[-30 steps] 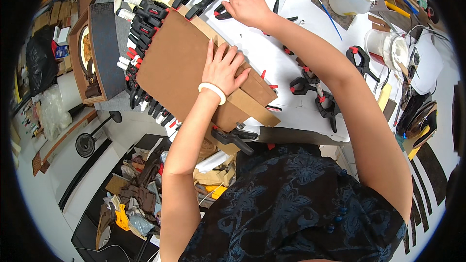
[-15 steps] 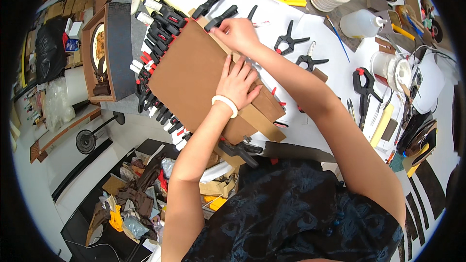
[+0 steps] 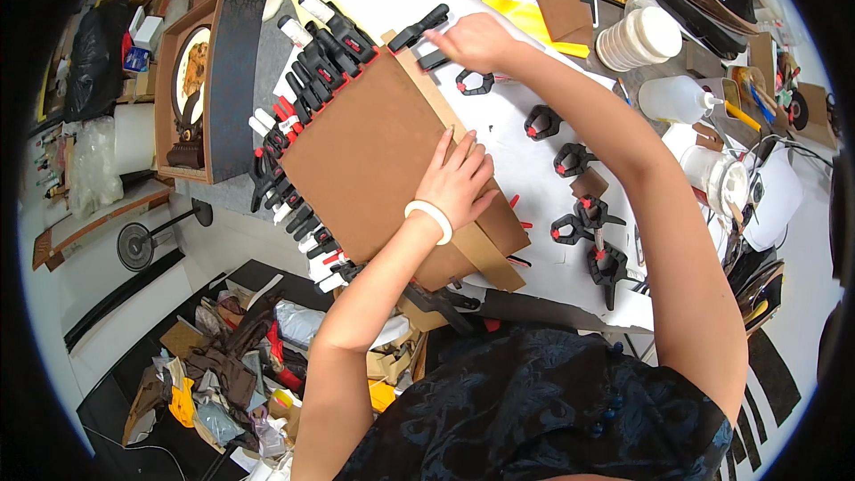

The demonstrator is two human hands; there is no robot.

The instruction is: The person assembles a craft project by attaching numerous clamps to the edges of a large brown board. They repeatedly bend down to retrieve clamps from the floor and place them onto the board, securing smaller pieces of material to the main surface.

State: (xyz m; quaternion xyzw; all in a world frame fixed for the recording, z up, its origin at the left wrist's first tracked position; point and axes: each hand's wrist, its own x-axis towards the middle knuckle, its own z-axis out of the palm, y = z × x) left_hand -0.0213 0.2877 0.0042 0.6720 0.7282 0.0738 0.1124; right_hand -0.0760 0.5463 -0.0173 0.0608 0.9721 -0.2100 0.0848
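Observation:
My left hand [image 3: 456,183], with a white bangle at its wrist, lies with fingers spread over the right side of a flat brown panel [image 3: 361,160]. Under its fingers runs a tan strip [image 3: 426,85] along the panel's edge. Near the panel's far corner, my right hand [image 3: 479,43] is curled around a black spring clamp [image 3: 434,60]; it hides most of the handle. Just left of that hand another black clamp [image 3: 420,28] sits at the corner. A dense row of black spring clamps [image 3: 316,71], some with white grips, lines the panel's left edge.
Loose clamps [image 3: 574,160] lie on white paper to the right. Beyond them stand a white tub [image 3: 641,38] and a squeeze bottle [image 3: 672,100]. A framed box [image 3: 209,89] stands at the left. Scraps [image 3: 240,365] fill a dark bin below.
My right hand has shifted from the panel's edge outward over the clamp's handle. My left hand stays pressed on the panel. The whole view has shifted, showing more of the table's far side.

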